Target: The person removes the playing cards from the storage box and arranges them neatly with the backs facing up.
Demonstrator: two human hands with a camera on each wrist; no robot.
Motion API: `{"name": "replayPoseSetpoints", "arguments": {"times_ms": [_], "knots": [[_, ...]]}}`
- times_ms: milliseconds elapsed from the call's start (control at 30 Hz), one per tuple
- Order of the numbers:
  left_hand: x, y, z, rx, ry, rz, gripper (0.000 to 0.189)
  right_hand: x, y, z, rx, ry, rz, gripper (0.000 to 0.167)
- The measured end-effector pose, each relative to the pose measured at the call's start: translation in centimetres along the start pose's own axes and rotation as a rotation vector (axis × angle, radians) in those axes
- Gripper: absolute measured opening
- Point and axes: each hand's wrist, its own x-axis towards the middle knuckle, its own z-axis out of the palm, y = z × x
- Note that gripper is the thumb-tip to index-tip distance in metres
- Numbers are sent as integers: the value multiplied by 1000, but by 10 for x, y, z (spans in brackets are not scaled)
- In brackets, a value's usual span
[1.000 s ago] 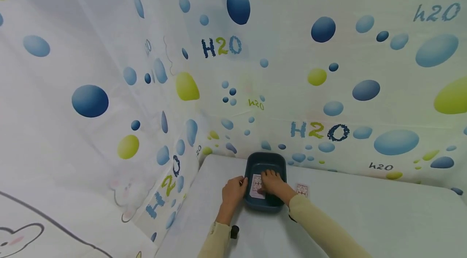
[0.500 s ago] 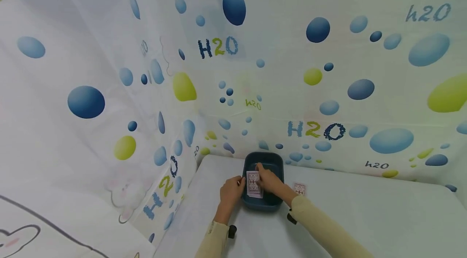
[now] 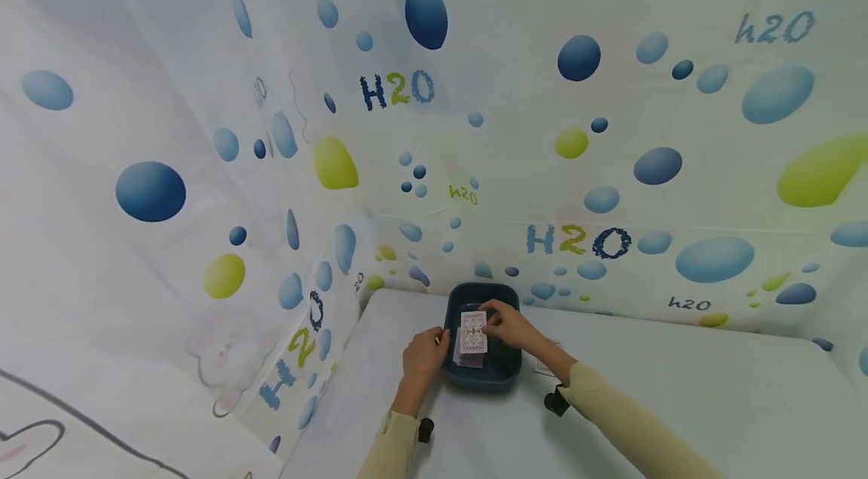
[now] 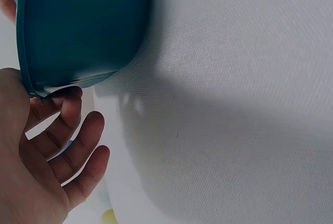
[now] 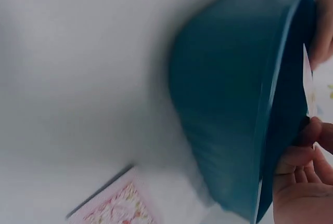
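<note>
A dark teal plastic basin (image 3: 484,385) stands on the white table near the back edge. My left hand (image 3: 423,355) pinches its left rim, thumb over the edge and index finger against the outer wall; the other fingers are loosely bent in the left wrist view. Above the basin's inside, my right hand (image 3: 508,324) pinches a red-patterned playing card (image 3: 473,332) by its right edge, between thumb and fingers. Below that card more playing cards (image 3: 469,361) lie in the basin, partly covered. How many are held cannot be told.
Right of the basin, a red-backed playing card or small stack (image 5: 117,206) lies on the white table (image 3: 651,388), partly behind my right wrist in the head view. A printed curtain (image 3: 508,163) hangs behind and left of the table.
My right hand has gone from reaching down over the cards in the basin to holding a card raised off the others by its right edge. The left hand stays on the rim.
</note>
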Motion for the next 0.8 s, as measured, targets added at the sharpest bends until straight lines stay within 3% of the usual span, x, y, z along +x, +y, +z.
{"name": "replayPoseSetpoints", "arguments": {"times_ms": [200,433,800], "knots": [[6,0,0,-5,-19,-21,31,-8,7,-24,55,-17,-9,41],[1,1,1,-30,-27,-12,30,-25,21,-40,113,-32,-3,41],[-4,3,-1,-18,1,-11,31,-48,29,-54,142,9,113,45]]}}
